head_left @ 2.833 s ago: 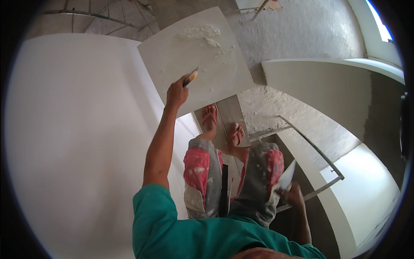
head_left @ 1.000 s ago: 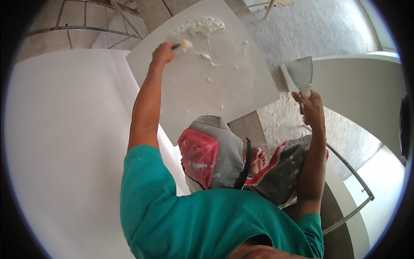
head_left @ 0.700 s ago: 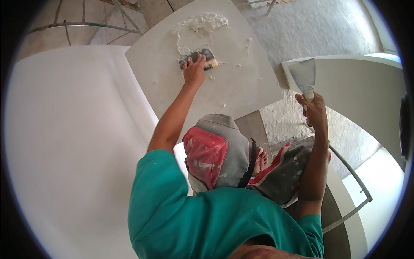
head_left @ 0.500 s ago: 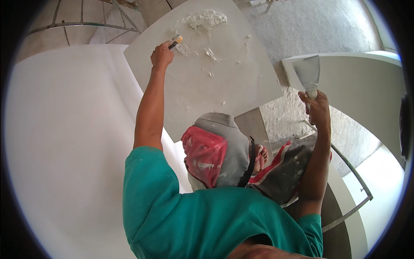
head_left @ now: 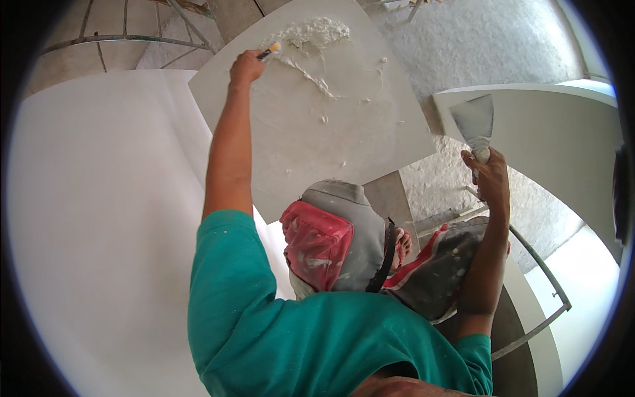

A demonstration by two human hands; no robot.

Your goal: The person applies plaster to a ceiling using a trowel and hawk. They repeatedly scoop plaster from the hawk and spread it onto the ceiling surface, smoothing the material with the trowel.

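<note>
My left hand (head_left: 247,67) is closed around a short tool with a dark and orange handle (head_left: 268,51); its working end is too small to make out. It reaches over the far left part of a pale flat board (head_left: 357,132). A heap of white putty (head_left: 321,30) lies near the board's far edge, just right of this tool, with a ridge and crumbs trailing from it. Off the board's right side, my right hand (head_left: 488,173) grips a wide putty knife (head_left: 475,122) by its handle. The grey, smeared blade points up and away from me.
A curved white surface (head_left: 99,218) fills the left side. Metal scaffold bars show at the far left (head_left: 126,38) and lower right (head_left: 552,278). A curved low wall (head_left: 536,116) stands at right. My paint-spotted trouser legs (head_left: 357,231) are close to the board's near edge.
My left hand has moved slightly farther away with its tool. Putty beside it is now drawn into a longer slanting ridge. My right hand and putty knife have dropped slightly nearer, and the blade has turned.
</note>
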